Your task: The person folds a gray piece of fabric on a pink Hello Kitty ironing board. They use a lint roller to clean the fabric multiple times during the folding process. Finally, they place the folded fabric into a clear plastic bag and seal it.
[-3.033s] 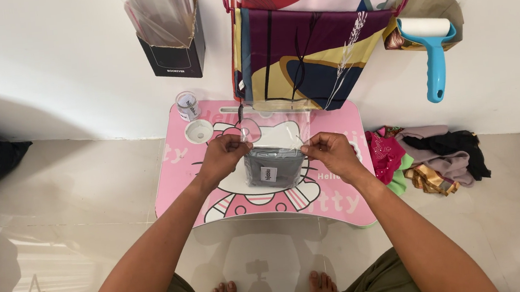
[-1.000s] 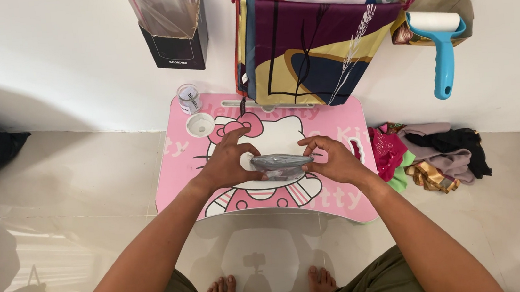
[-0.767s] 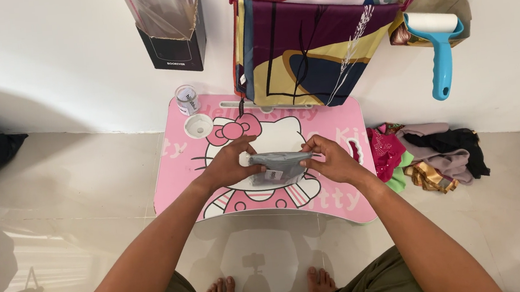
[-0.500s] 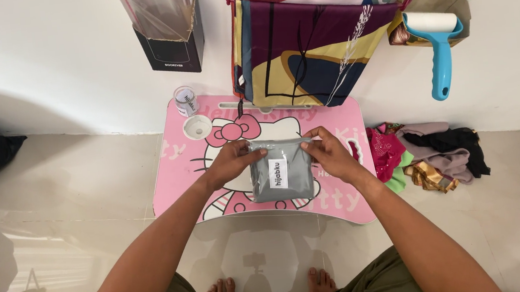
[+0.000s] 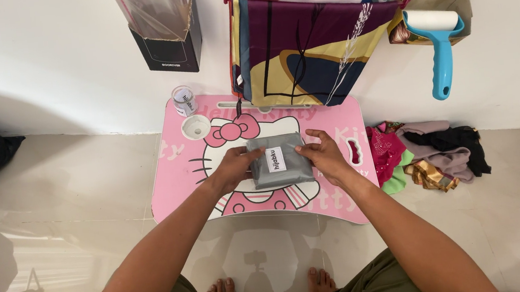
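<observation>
A grey folded cloth in a clear plastic sleeve [image 5: 279,160], with a small white label on top, lies flat on the pink cartoon-cat lap table [image 5: 180,180]. My left hand [image 5: 235,166] presses against its left edge, fingers curled onto the packet. At the right edge rests my right hand [image 5: 323,154], fingers spread and touching the packet. Both hands hold it between them on the tabletop.
A roll of clear tape [image 5: 185,100] and a round cup recess [image 5: 196,127] sit at the table's far left corner. A black box of clear plastic bags [image 5: 164,27], a colourful hanging cloth [image 5: 307,44] and a blue lint roller [image 5: 438,43] line the wall. Crumpled fabrics [image 5: 428,157] lie right.
The grey packet was held up and turned on edge between both hands; now it lies flat on the table, label up, with a hand at each side.
</observation>
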